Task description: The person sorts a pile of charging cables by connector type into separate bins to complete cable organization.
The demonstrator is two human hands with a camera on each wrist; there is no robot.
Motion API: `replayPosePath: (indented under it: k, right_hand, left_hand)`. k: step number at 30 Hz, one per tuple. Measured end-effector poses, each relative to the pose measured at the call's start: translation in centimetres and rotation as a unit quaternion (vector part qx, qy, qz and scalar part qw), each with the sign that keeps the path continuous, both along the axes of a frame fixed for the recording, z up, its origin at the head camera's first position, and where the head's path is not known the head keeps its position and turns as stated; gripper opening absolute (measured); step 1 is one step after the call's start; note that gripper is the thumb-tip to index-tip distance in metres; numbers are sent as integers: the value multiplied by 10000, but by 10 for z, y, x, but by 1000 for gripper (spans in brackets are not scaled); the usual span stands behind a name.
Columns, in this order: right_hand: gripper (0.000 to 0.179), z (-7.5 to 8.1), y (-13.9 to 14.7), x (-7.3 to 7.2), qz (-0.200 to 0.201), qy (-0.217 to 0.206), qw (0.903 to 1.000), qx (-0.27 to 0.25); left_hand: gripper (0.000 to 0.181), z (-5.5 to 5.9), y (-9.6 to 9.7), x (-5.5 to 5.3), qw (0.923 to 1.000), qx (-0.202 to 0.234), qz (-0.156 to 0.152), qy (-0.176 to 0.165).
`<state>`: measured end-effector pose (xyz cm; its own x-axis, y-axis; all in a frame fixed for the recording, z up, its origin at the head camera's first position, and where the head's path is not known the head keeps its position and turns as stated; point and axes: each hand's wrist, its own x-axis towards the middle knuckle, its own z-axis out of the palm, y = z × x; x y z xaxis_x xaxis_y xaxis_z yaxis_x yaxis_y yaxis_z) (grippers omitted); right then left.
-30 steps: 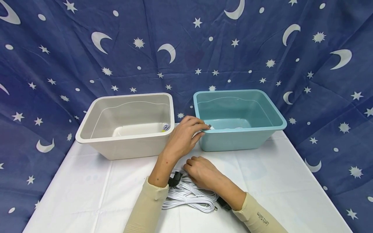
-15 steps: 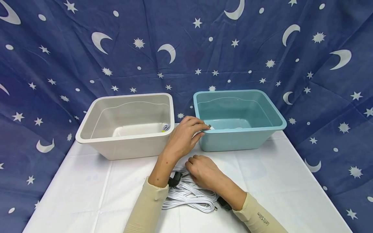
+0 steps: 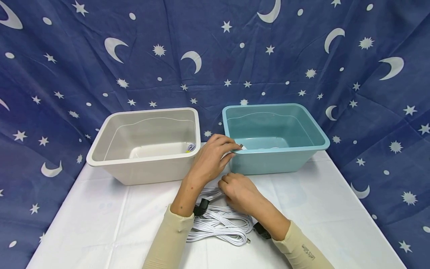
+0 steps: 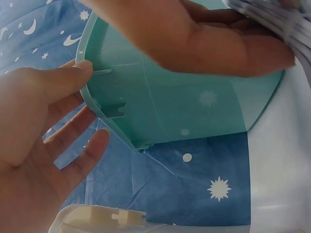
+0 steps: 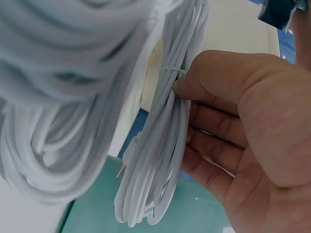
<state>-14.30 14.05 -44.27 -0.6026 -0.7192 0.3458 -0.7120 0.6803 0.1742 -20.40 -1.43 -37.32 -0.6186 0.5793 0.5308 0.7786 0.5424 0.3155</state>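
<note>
My left hand [image 3: 211,157] pinches the near left rim of the teal bin [image 3: 268,162], thumb on one side and fingers on the other in the left wrist view. Just below it, my right hand [image 3: 240,192] holds a tied, coiled white cable [image 5: 150,155] between thumb and fingers. A metal plug tip [image 5: 121,170] shows beside that coil. Most of the held cable is hidden under the hands in the head view. More coiled white cables [image 3: 221,229] lie on the table near the right forearm, with one metal plug end [image 3: 248,241] at their edge.
An off-white bin [image 3: 144,170] stands left of the teal one, with a small cable with a yellow part [image 3: 191,148] inside. A white connector [image 3: 243,147] shows at the teal bin's near corner. A starry blue cloth [image 3: 215,67] hangs behind the white-covered table [image 3: 84,224].
My right hand has moved slightly forward and right, drawing the held cable coil away from the other coils. My left hand stays at the teal rim.
</note>
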Motion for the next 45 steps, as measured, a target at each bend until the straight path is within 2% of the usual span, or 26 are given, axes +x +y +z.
replayPosePath:
  k: [8,17,31,40,45]
  right_hand:
    - [18,11,8,-1,8,-30,9997,-251]
    - [22,33,21,4,-117,-226,9987,-449]
    - [24,67,36,20,-214,-90,9976,-658]
    - [27,87,49,29,-253,-93,9963,-818]
    - [29,96,56,33,-312,-175,9945,-989]
  left_hand:
    - [29,0,-1,0,10000,-7,4,-22]
    - [30,0,0,1,9999,-32,80,-70]
    - [31,0,-1,1,9999,21,22,-112]
    - [29,-1,0,-3,9997,130,12,212]
    - [29,-2,0,-3,9995,190,-44,235]
